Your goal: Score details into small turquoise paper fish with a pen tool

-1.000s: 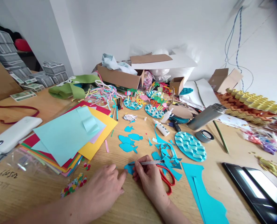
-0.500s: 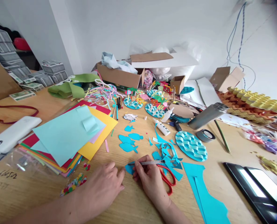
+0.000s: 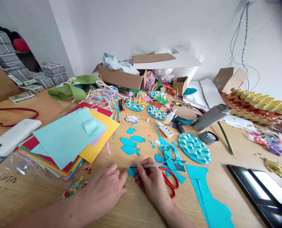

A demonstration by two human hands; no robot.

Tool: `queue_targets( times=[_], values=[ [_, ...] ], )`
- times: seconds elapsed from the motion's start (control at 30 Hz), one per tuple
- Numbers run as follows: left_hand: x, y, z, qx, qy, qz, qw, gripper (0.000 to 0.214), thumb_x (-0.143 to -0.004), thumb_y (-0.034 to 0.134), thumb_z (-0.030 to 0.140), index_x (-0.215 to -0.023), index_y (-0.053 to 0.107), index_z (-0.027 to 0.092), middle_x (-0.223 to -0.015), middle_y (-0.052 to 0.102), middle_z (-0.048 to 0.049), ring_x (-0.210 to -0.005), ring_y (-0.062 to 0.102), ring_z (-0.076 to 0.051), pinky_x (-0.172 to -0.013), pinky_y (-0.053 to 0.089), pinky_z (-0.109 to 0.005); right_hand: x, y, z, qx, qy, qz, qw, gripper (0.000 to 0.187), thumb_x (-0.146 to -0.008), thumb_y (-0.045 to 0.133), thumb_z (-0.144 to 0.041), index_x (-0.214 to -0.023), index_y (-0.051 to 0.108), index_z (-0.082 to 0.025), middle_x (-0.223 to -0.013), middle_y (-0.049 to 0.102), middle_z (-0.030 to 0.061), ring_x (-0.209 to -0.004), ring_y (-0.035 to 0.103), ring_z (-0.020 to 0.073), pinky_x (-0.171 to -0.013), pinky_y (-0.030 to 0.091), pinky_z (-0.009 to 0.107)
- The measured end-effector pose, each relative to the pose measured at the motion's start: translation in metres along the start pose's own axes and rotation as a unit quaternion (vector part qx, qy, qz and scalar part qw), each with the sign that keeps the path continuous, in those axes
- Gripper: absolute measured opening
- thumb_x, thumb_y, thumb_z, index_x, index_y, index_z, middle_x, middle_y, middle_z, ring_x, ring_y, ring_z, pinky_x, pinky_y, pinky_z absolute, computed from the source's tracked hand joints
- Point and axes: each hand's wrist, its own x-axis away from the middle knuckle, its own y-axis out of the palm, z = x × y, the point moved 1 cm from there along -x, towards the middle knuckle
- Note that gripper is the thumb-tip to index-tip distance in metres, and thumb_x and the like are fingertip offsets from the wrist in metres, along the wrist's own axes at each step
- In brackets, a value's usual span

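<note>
Paper (image 3: 131,172), blue, at the frame's lower centre, is risking a skid beneath the pen (image 3: 155,165) clamped in the right grip (image 3: 150,183) if the left grip (image 3: 109,186), fingers apart, is barely steadying it.

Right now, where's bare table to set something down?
Good patch: right side, between wavy disc, green stick, black device and blue sheet. Smaller: between left hand and right hand, on the near side of the blue cutout. Crowded: around scissors and blue scraps, and back by the glue bottles.
</note>
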Motion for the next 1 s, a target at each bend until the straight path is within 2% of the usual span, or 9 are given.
queue_targets(
  times=[0.07, 0.17, 0.33, 0.4, 0.5, 0.7, 0.83, 1.0],
  values=[
    [0.0, -0.001, 0.0, 0.01, -0.002, 0.003, 1.0, 0.034, -0.094, 0.062, 0.03, -0.125, 0.062, 0.015, -0.094, 0.07, -0.0118, -0.096, 0.063, -0.031, -0.076, 0.051, -0.039, 0.001, 0.001, -0.001, -0.001, 0.004, -0.001, 1.0, 0.038, -0.086, 0.067, -0.058, -0.081, 0.054, -0.022, -0.059, 0.064, -0.0001, -0.05, 0.06, 0.0166, -0.044, 0.046, 0.025],
    [-0.001, -0.003, 0.0, 0.018, -0.005, -0.004, 1.0, 0.025, -0.095, 0.061, 0.028, -0.116, 0.065, 0.017, -0.09, 0.07, -0.0095, -0.093, 0.064, -0.028, -0.075, 0.05, -0.036, 0.002, 0.001, -0.006, -0.02, -0.004, 0.019, 1.0, 0.04, -0.084, 0.069, -0.058, -0.079, 0.053, -0.022, -0.059, 0.064, -0.0002, -0.047, 0.059, 0.0156, -0.042, 0.046, 0.024],
    [-0.002, -0.003, -0.001, 0.024, -0.009, -0.012, 1.0, 0.024, -0.095, 0.06, 0.027, -0.117, 0.065, 0.018, -0.082, 0.069, -0.0077, -0.09, 0.064, -0.027, -0.071, 0.049, -0.032, 0.003, -0.005, -0.016, -0.091, -0.04, 0.134, 0.986, 0.044, -0.079, 0.073, -0.06, -0.076, 0.05, -0.022, -0.053, 0.06, -0.0032, -0.034, 0.051, 0.0116, -0.031, 0.04, 0.02],
    [-0.002, -0.001, -0.001, 0.022, -0.011, -0.016, 1.0, 0.028, -0.095, 0.059, 0.026, -0.121, 0.064, 0.018, -0.081, 0.069, -0.0088, -0.088, 0.065, -0.029, -0.069, 0.049, -0.033, 0.002, -0.006, -0.017, -0.101, -0.045, 0.148, 0.983, 0.044, -0.078, 0.074, -0.059, -0.077, 0.05, -0.023, -0.051, 0.059, -0.0043, -0.033, 0.05, 0.0112, -0.03, 0.039, 0.02],
    [-0.001, 0.002, -0.001, 0.019, -0.017, -0.01, 1.0, 0.031, -0.095, 0.057, 0.025, -0.125, 0.063, 0.017, -0.078, 0.068, -0.009, -0.084, 0.066, -0.028, -0.068, 0.049, -0.033, 0.002, -0.006, -0.015, -0.084, -0.041, 0.12, 0.988, 0.043, -0.08, 0.074, -0.059, -0.077, 0.05, -0.023, -0.049, 0.056, -0.0057, -0.033, 0.049, 0.0105, -0.03, 0.038, 0.018],
    [0.002, 0.006, -0.001, 0.011, -0.026, -0.002, 1.0, 0.028, -0.095, 0.057, 0.024, -0.122, 0.063, 0.019, -0.078, 0.067, -0.0082, -0.083, 0.066, -0.027, -0.067, 0.047, -0.032, 0.0, -0.002, -0.005, 0.008, -0.015, 0.017, 1.0, 0.042, -0.085, 0.067, -0.059, -0.078, 0.052, -0.021, -0.055, 0.062, -0.0017, -0.039, 0.054, 0.0113, -0.036, 0.041, 0.019],
    [0.003, 0.012, -0.002, -0.001, -0.023, -0.005, 1.0, 0.033, -0.094, 0.058, 0.025, -0.126, 0.06, 0.021, -0.079, 0.067, -0.009, -0.08, 0.066, -0.03, -0.064, 0.047, -0.034, 0.0, -0.002, -0.002, 0.034, -0.012, 0.003, 0.999, 0.042, -0.087, 0.064, -0.06, -0.079, 0.052, -0.021, -0.054, 0.06, -0.003, -0.041, 0.054, 0.0117, -0.038, 0.04, 0.02],
    [0.003, 0.014, -0.002, 0.019, -0.029, 0.011, 0.999, 0.027, -0.096, 0.054, 0.024, -0.12, 0.064, 0.019, -0.08, 0.066, -0.0087, -0.083, 0.066, -0.027, -0.069, 0.048, -0.033, 0.001, -0.002, -0.002, 0.04, -0.007, 0.0, 0.999, 0.042, -0.088, 0.062, -0.062, -0.08, 0.052, -0.021, -0.055, 0.06, -0.003, -0.042, 0.053, 0.0114, -0.039, 0.041, 0.02]
  ],
)
